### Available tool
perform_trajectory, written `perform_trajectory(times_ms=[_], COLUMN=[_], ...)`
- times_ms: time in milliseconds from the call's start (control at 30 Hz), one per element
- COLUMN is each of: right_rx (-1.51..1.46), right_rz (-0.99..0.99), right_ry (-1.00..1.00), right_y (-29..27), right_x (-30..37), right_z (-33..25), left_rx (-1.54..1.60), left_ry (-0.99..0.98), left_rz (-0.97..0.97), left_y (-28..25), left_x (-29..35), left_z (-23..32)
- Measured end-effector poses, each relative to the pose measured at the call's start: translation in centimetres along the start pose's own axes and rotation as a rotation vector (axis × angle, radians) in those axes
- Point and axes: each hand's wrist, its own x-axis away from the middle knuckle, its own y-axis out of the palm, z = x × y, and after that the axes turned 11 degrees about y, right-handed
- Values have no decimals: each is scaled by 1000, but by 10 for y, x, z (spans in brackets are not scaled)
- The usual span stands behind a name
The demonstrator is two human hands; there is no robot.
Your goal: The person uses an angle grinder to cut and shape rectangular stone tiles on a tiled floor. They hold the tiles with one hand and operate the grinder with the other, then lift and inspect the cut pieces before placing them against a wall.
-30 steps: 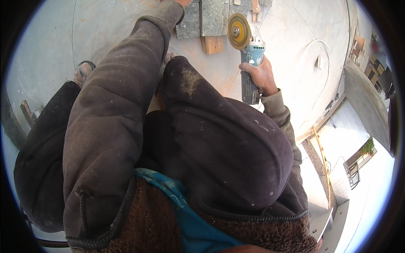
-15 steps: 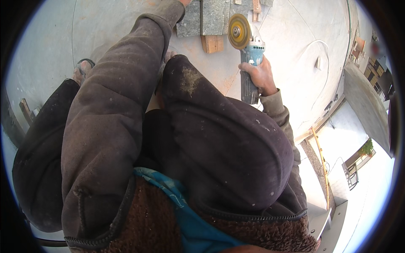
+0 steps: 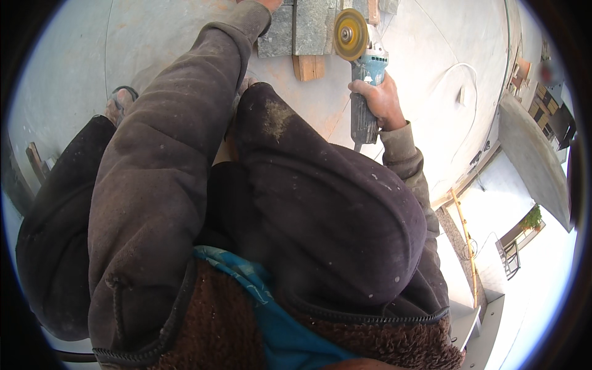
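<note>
Right hand (image 3: 381,98) is closed round the angle grinder (image 3: 362,80), long axis near-to-far, disc just right of the stone slab (image 3: 302,28); left hand (image 3: 268,4) mostly hidden, grip unclear

The angle grinder (image 3: 364,68) in the right hand (image 3: 379,98) has edged slightly upward toward the stone slab (image 3: 302,28).

The floor (image 3: 431,55) is pale, dusty concrete in bright daylight, with faint curved marks. A white cable (image 3: 459,77) lies looped across it at the right. Beyond its right edge stands a grey wall (image 3: 530,148), with a building and a green plant (image 3: 533,217) far below.
</note>
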Motion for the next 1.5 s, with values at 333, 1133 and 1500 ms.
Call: perform_trajectory(times_ms=[333,1133,1500], right_rx=[25,36,19], right_rz=[-7,-22,-50], right_ry=[-35,-75,-38], right_y=[-2,-4,-5], right_x=[-8,-23,-15], right_z=[-17,-20,-19], left_rx=[-11,-97,-169], left_ry=[0,19,32], left_rz=[2,39,71], left_y=[1,15,24], left_x=[1,-1,-2], left_z=[0,0,3])
